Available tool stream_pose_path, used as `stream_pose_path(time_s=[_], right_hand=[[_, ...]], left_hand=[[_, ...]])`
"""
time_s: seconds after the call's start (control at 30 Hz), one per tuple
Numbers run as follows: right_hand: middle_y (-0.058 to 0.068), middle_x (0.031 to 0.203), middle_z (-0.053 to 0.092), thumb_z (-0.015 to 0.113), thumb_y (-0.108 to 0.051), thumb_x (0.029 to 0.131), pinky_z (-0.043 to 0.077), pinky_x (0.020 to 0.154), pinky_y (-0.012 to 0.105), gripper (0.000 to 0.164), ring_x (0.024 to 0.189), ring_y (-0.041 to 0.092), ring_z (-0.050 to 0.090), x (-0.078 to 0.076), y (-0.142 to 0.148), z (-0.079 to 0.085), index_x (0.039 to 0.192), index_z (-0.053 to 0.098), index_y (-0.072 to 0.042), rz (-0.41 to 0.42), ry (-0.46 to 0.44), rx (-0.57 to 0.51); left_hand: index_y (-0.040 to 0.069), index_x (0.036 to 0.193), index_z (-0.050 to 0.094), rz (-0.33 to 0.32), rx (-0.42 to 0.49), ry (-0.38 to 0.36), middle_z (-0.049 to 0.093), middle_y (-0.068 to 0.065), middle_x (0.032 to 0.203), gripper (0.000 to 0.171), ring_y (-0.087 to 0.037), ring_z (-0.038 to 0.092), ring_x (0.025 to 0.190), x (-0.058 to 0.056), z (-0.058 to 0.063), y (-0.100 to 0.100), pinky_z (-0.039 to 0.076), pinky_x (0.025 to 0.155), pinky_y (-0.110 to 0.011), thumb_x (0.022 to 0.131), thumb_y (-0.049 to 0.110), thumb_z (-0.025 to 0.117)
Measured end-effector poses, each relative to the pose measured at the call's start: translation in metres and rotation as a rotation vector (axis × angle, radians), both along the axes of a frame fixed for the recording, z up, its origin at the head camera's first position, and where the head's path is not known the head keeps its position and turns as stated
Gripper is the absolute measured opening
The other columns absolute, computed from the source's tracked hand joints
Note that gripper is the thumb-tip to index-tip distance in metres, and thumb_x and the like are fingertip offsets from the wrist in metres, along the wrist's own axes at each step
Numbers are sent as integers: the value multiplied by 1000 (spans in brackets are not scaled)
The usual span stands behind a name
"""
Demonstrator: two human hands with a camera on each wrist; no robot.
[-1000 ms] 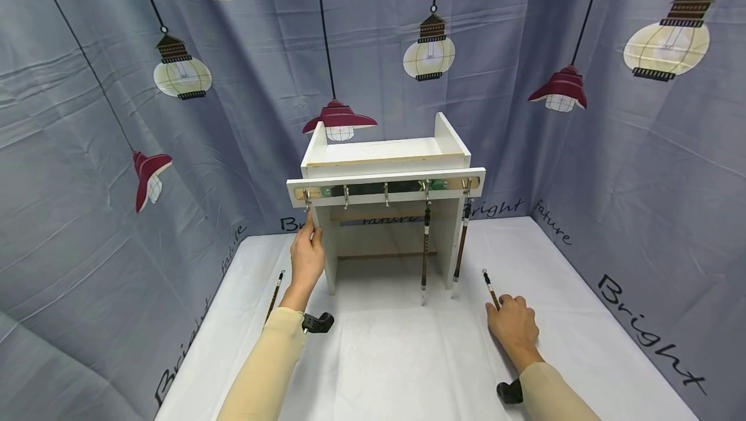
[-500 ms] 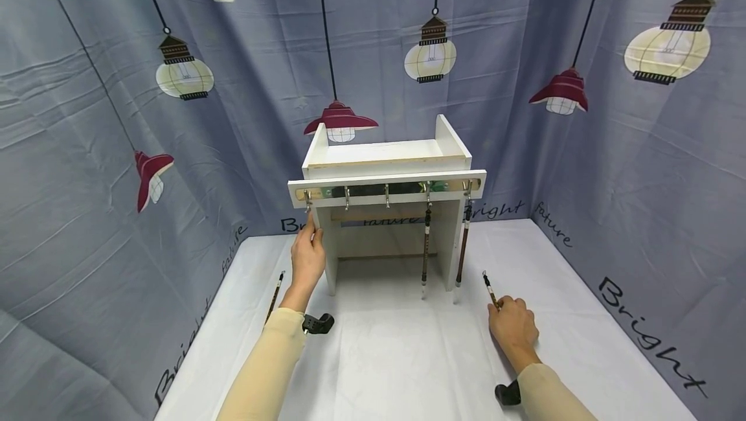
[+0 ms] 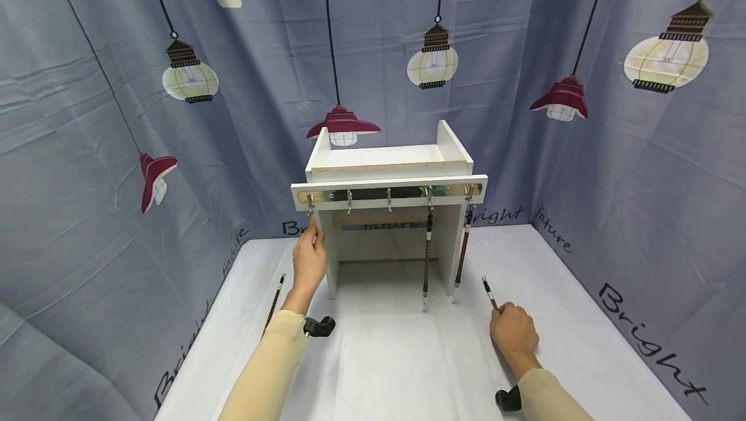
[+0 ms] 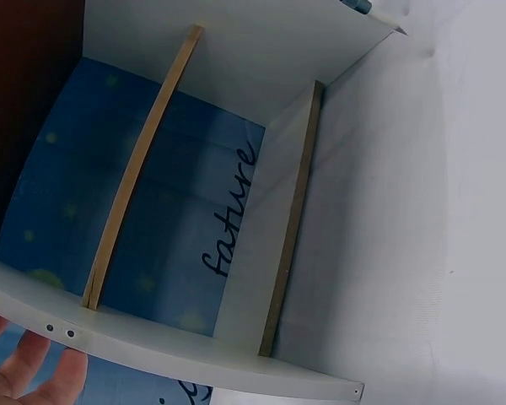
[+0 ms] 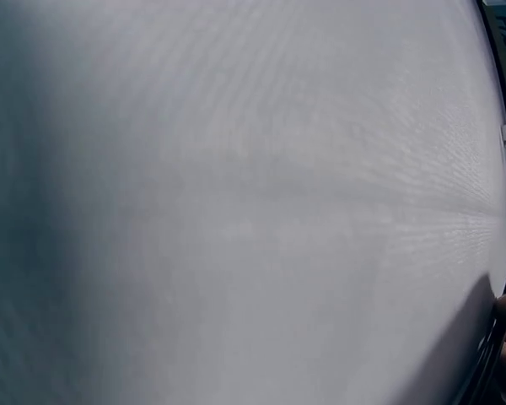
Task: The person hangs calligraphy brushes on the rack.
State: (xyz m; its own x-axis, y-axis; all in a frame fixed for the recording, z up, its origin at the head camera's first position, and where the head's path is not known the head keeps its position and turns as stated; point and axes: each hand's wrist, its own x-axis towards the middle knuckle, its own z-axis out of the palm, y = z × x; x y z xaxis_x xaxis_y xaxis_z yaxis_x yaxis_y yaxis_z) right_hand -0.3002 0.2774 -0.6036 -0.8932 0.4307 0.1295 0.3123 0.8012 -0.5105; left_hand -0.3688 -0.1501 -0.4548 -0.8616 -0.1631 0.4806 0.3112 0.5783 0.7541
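Note:
My left hand (image 3: 307,265) is raised at the left side of a white shelf (image 3: 389,173), just under the leftmost hook (image 3: 310,202). In the left wrist view, its straight fingertips (image 4: 67,375) touch the shelf's side panel. Low on the right of the table, my right hand (image 3: 515,335) pinches a calligraphy brush (image 3: 489,293); its looped end points away from me and the rest is hidden under the hand. Two more brushes hang tip down from the right-hand hooks, an inner brush (image 3: 428,259) and an outer brush (image 3: 463,249).
Another brush (image 3: 274,303) lies on the white table (image 3: 384,356), left of my left forearm. The hook rail (image 3: 389,194) juts past both sides of the shelf. Grey-blue curtains (image 3: 262,84) printed with lamps surround the table.
My right hand's fingers have curled in closer around the brush on the table. My left hand stays at the side panel. The head view has tilted up slightly.

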Motion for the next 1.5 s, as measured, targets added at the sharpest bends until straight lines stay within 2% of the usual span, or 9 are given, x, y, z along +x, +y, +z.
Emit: stream_pose_path(time_s=[0.37,0.5,0.73,1.03,1.3,1.5], right_hand=[[27,92,69,58,-16,97,52,64,57,26,85,48,67,5,-1,3,99,69,7,-7,28,-39],[28,90,68,58,-15,96,52,67,59,25,83,48,67,5,2,4,96,69,8,0,83,-46],[30,84,66,60,-10,93,51,73,63,23,82,51,65,8,5,6,89,68,12,19,194,-37],[32,83,66,60,-8,94,50,74,64,23,82,52,64,6,7,10,90,67,14,23,238,-42],[32,87,69,60,-9,95,50,76,64,23,84,53,65,5,8,24,93,67,13,11,259,-59],[32,89,69,60,-9,96,50,76,63,23,85,52,66,7,7,29,96,68,13,-6,253,-61]], left_hand=[[9,160,36,1,8,-12,61,-23,132,52,-43,60,123,-1,-4,0,50,99,-58,111,20,48],[9,161,35,-5,12,-8,60,-24,134,53,-43,58,127,0,-2,1,49,102,-59,111,21,48],[7,160,36,0,-4,17,62,-24,130,52,-43,61,118,0,-2,0,51,94,-57,111,19,49],[10,161,35,-7,15,3,60,-25,134,53,-45,57,127,-2,-3,0,48,103,-60,111,21,48],[10,161,36,-3,11,-3,62,-24,130,53,-42,62,118,-2,-2,-1,51,94,-57,111,21,49],[11,161,35,-7,6,-10,61,-24,133,53,-43,59,125,-2,-2,-1,50,99,-58,111,22,48]])
